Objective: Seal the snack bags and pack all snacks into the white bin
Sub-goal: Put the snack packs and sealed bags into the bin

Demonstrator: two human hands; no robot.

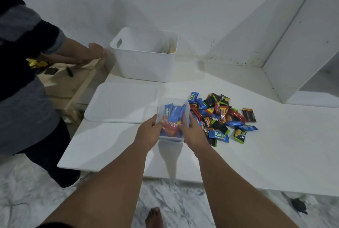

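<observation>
Both my hands close around one clear plastic bag, soft and glossy, stuffed with blue and red snack wrappers. My left hand pinches its left edge, fingers curled in over the wrappers; my right hand grips the right edge the same way. The bag is roughly rectangular, its long axis running away from me, its near end between my wrists and its far end pointing toward the wall. I cannot tell whether its mouth is shut.

Just right of my right hand lies one loose pile of small snack packets on the smooth white table: shiny foil pillows in blue, black with green ends, red and dark brown, overlapping at every angle, too tangled for me to count exactly. Two blue ones show the word Kalpa.

Just beyond my left hand, touching the far end of the bag, lies one flat white lid, a rounded rectangle with a raised rim.

Farther off, beyond the lid and well apart from my hands, stands the one white bin, upright, matt plastic with ribbed walls and a slot handle; something pale leans inside its right wall.

To my far left stands a second person in a striped dark-and-grey top.
</observation>
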